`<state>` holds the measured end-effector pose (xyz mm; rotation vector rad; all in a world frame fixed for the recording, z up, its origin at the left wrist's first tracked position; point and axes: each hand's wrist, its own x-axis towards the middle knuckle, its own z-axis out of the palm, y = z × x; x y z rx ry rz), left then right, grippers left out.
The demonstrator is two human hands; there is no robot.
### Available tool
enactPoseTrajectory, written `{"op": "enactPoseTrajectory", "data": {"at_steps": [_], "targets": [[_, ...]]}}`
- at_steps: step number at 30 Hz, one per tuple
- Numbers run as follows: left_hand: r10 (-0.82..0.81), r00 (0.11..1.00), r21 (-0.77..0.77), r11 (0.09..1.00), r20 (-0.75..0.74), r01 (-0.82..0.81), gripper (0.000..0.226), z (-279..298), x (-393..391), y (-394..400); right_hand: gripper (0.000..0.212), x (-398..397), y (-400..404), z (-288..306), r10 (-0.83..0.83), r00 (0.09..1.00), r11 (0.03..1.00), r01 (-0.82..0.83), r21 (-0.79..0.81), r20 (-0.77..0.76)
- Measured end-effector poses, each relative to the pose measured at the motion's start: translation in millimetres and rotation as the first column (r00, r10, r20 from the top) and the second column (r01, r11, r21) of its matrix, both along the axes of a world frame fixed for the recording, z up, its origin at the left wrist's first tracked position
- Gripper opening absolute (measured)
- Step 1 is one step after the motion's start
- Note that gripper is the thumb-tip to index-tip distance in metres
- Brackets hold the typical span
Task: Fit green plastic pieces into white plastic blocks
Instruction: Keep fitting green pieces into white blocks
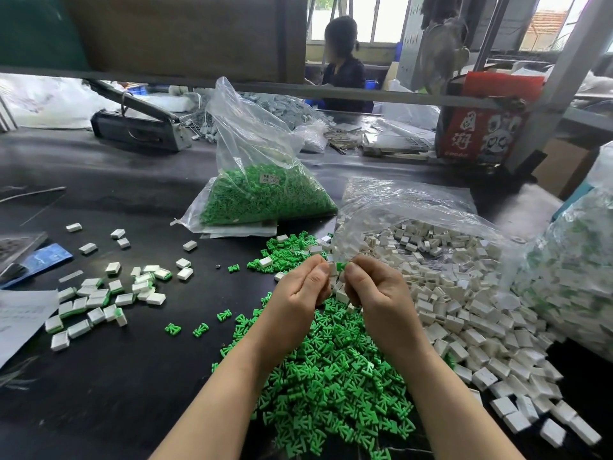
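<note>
My left hand (298,293) pinches a white plastic block (332,269) between thumb and fingertips. My right hand (371,287) pinches a green plastic piece (341,266) right against that block, above the table. Below my hands lies a big heap of loose green pieces (331,376). A heap of white blocks (464,313) spreads to the right, spilling from an open clear bag (414,207). Several white blocks with green pieces in them (99,300) lie scattered at the left.
A clear bag of green pieces (262,197) stands behind the heaps on the black table (132,393). Another bag of fitted blocks (577,273) is at the far right. A black heat sealer (139,124), a red carton (481,127) and a seated person (341,64) are at the back.
</note>
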<state>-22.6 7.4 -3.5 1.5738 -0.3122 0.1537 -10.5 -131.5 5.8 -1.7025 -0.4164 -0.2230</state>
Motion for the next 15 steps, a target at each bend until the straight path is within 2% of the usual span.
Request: {"op": "enactPoseTrajectory", "data": {"at_steps": [11,15], "targets": [[-0.057,0.996,-0.055,0.997,-0.072,0.053,0.017,0.2,-0.7,0.8,0.032,-0.8,-2.9,6.9,0.084,0.996,0.995,-0.085,-0.056,-0.023],[-0.055,0.995,-0.064,0.997,-0.08,0.05,0.011,-0.3,-0.7,0.7,0.033,1.3,-5.2,5.1,0.14,0.987,0.989,-0.143,-0.045,-0.074]]}}
